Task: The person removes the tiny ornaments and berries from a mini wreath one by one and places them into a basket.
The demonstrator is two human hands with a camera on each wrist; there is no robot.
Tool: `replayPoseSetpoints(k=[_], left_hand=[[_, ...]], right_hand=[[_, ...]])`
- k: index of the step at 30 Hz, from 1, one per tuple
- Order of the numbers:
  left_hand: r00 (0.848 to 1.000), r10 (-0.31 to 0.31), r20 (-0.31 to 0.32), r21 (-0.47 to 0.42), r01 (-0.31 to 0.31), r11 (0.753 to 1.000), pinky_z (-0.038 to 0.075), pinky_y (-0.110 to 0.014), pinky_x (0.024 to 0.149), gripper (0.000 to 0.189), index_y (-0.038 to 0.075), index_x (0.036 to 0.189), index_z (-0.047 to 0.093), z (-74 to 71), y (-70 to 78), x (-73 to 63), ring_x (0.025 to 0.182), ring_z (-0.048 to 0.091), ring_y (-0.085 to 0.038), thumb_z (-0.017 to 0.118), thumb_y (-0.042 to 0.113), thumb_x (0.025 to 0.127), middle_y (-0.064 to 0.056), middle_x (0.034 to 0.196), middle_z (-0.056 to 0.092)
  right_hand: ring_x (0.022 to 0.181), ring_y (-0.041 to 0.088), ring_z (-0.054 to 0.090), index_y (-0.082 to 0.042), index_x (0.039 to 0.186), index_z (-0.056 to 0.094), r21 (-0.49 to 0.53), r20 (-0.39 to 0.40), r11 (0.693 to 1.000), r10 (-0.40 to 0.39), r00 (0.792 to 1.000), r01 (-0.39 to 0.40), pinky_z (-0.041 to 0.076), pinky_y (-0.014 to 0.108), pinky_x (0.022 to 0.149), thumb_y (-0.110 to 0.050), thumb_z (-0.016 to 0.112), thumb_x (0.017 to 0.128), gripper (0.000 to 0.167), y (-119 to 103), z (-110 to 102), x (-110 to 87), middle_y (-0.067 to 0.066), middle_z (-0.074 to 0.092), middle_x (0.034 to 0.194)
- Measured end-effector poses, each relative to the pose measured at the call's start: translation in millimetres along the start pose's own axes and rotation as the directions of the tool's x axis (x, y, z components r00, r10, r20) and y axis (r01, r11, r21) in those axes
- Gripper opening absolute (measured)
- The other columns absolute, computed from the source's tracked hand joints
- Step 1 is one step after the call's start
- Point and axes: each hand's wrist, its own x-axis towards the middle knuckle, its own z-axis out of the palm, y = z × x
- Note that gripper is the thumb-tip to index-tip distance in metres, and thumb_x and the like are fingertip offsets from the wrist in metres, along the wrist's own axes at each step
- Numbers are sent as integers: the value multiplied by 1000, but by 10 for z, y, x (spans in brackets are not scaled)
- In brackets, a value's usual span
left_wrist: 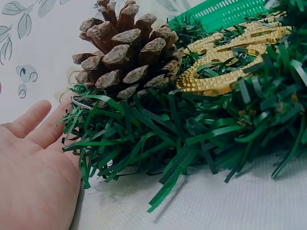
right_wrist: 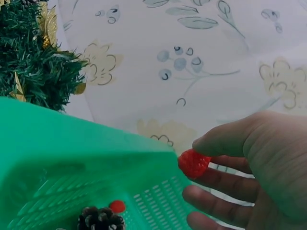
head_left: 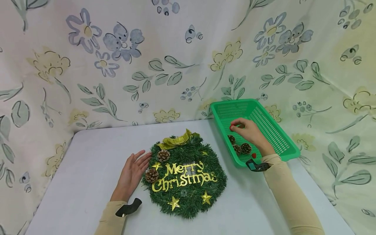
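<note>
My right hand (head_left: 249, 130) is over the green basket (head_left: 286, 143), pinching a small bumpy red berry (right_wrist: 194, 163) between thumb and fingers. On the table lies a green wreath (head_left: 188, 202) bearing gold "Merry Christmas" lettering (head_left: 184, 181), gold stars (head_left: 174, 203) and a gold ribbon bow (head_left: 176, 141). Two pine cones (head_left: 151, 175) sit on the wreath's left side. My left hand (head_left: 134, 173) rests beside that edge, palm turned up and fingers extended. Its fingertips reach the green tinsel, close to a pine cone (left_wrist: 127, 52) in the left wrist view.
Several loose pine cones (head_left: 246, 148) and another red berry (head_left: 254, 155) lie inside the basket, which stands at the table's right side. A floral curtain (head_left: 164, 81) hangs behind the white table (head_left: 97, 156).
</note>
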Motion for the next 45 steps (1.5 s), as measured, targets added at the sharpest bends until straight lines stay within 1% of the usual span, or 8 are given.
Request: replayPoseSetpoints(k=[3,12,18,26,30,36,41,45], left_hand=[[1000,6,8,7,-6,1000,45,-17,110,72,5,163,6,-2,0,0,159,9,-32,20,53,110,-24,169,13],[1000,2,5,10,-3,1000,45,-16,110,73,6,163,6,-8,-9,3,159,10,-31,20,54,110,-23,169,13],[1000,7,15,11,-7,1000,44,-15,109,73,5,163,5,-6,-5,-5,159,9,-31,20,54,110,-23,169,12],[1000,9,11,3,-9,1000,45,-17,110,70,5,163,6,4,-1,-3,159,9,-32,17,50,111,-23,169,12],[1000,9,11,5,-9,1000,45,-17,110,69,5,163,6,4,-1,-3,159,9,-32,16,49,112,-24,169,12],[1000,12,13,7,-12,1000,45,-16,109,69,5,163,5,5,6,-4,159,9,-32,17,49,112,-24,169,12],[1000,11,12,-1,-11,1000,45,-15,108,71,5,163,5,-3,4,-6,159,9,-32,19,51,111,-24,169,11],[1000,11,21,-9,-11,1000,45,-15,108,70,5,163,4,1,-3,-9,159,8,-32,18,49,112,-24,169,10]], right_hand=[[116,35,62,-10,132,61,-1,0,1000,6,1000,-6,52,51,94,-34,57,105,37,14,6,0,17,68,126],[118,41,63,-8,132,61,21,6,1000,23,1000,-23,53,52,93,-29,58,105,35,41,8,-14,19,68,126],[119,41,62,-8,132,61,28,7,999,36,999,-37,52,52,94,-27,58,105,33,36,15,-12,20,67,128],[122,40,61,-10,135,59,21,-1,998,51,999,-51,51,54,97,-33,56,105,38,13,-1,-13,20,67,130],[122,39,62,-10,135,59,17,-1,999,40,999,-40,50,55,99,-35,56,105,39,-7,-13,-17,18,71,125],[119,36,62,-12,135,59,12,-13,1000,13,1000,-13,51,54,96,-36,56,105,38,-87,-25,-42,17,71,122],[118,34,60,-13,135,59,30,-22,999,-24,999,25,52,49,90,-36,56,105,39,-188,8,-66,18,66,128],[119,33,58,-13,135,60,34,-37,997,-65,997,66,53,45,87,-36,57,105,37,-278,54,-66,14,63,133]])
